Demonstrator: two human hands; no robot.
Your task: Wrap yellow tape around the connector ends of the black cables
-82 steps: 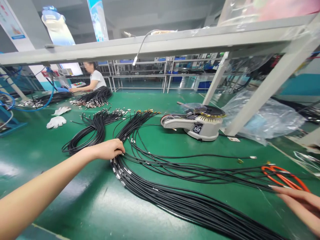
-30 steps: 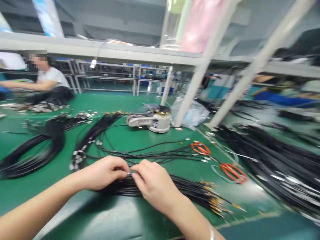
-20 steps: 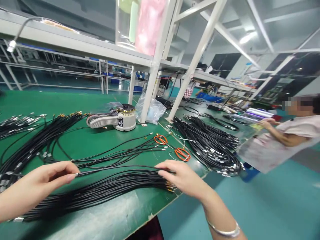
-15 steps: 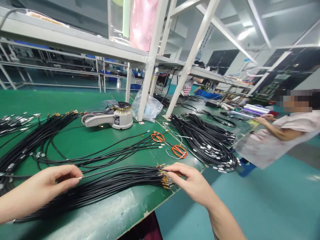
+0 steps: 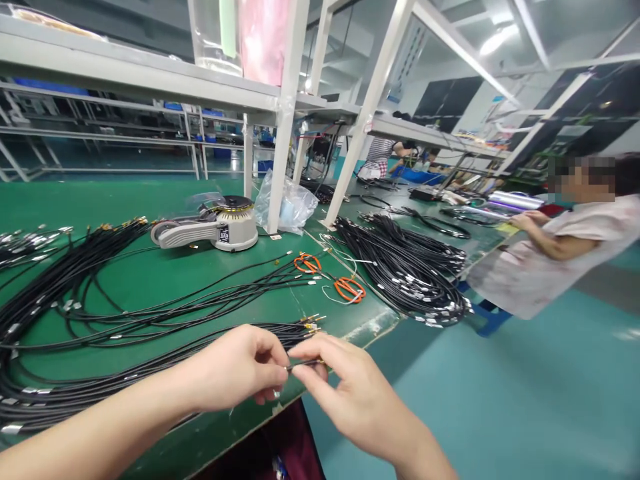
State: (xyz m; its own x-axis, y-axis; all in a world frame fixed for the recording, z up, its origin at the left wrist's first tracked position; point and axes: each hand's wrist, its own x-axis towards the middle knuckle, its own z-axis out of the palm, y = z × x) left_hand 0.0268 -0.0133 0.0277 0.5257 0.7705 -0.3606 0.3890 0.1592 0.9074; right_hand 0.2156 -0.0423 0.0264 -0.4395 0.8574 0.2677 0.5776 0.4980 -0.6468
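My left hand (image 5: 237,370) and my right hand (image 5: 350,393) almost meet above the front edge of the green table. Both pinch a thin black cable (image 5: 307,363), which shows in the narrow gap between the fingertips. A small silvery bit shows under the left fingertips; I cannot make out what it is. Beneath and behind the hands lies a thick bundle of black cables (image 5: 165,357), with yellowish metal ends at its right. Farther back, a few loose cables (image 5: 220,297) stretch toward orange-handled scissors (image 5: 350,290).
A round tape dispenser (image 5: 235,233) stands behind the cables. A clear plastic bag (image 5: 290,203) rests by the white rack post (image 5: 283,133). More black cables (image 5: 400,267) are heaped on the right. A co-worker (image 5: 560,247) sits beyond them, hands at the table.
My left hand has moved right, up to my right hand. My right hand has come slightly down and left, off the bundle's ends, and now pinches the cable. The view has shifted slightly.
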